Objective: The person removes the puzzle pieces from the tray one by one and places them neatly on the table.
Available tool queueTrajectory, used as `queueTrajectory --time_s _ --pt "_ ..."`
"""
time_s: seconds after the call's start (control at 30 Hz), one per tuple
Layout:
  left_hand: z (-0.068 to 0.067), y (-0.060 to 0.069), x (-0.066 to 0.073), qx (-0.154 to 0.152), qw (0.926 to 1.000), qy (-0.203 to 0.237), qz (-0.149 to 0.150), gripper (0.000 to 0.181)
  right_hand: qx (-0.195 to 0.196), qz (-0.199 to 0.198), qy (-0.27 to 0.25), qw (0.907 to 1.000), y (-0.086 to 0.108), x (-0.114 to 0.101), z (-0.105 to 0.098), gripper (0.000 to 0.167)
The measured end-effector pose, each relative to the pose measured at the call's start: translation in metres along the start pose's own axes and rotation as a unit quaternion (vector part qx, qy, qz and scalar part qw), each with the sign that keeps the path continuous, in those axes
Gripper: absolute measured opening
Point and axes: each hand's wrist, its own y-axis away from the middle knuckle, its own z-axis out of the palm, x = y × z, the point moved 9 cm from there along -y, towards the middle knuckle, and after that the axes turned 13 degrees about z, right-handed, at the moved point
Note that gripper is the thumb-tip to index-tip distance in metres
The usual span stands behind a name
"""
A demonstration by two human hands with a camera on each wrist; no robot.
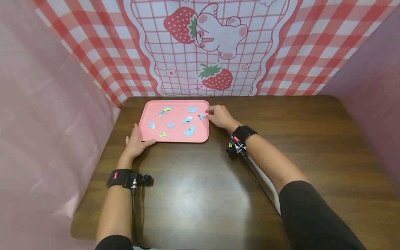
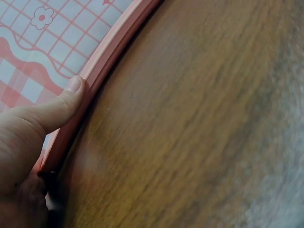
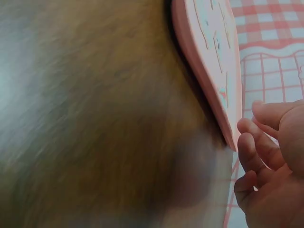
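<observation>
A pink tray (image 1: 178,140) holds several torn-looking paper pieces, mostly light blue. My left hand (image 1: 134,144) is spread round its front left corner, thumb along the front rim and fingers by the left side. In the left wrist view, the thumb of that hand (image 2: 28,133) touches the tray rim (image 2: 102,59); its other fingers are mostly hidden. My right hand (image 1: 220,116) is at the tray's right edge, fingertips beside a blue piece with red (image 1: 200,116). Loosely bent fingers of the right hand (image 3: 270,156) show nothing between them in the right wrist view, near the tray edge (image 3: 204,85).
The tray lies near the back of a brown wooden table (image 1: 193,180). Behind it hangs a red-and-white checked cloth (image 1: 268,66) with strawberries. Pink cloth (image 1: 40,132) hangs at the left side. A cable runs from each wrist camera.
</observation>
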Motion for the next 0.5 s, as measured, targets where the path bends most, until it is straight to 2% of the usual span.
queueTrajectory --time_s 0.13,0.23,0.5 --pt "-0.004 0.01 -0.006 -0.005 1.0 -0.003 -0.002 0.116 0.012 0.01 -0.009 0.9998 -0.007 -0.004 0.013 0.025" --pt "-0.003 0.012 -0.006 -0.003 1.0 0.0 0.001 0.115 0.016 0.012 0.009 0.9998 -0.011 -0.005 0.02 0.025" --pt "0.0 -0.001 0.003 0.008 0.9998 0.002 0.017 0.112 0.015 0.029 0.095 0.9949 -0.02 -0.001 0.02 0.027"
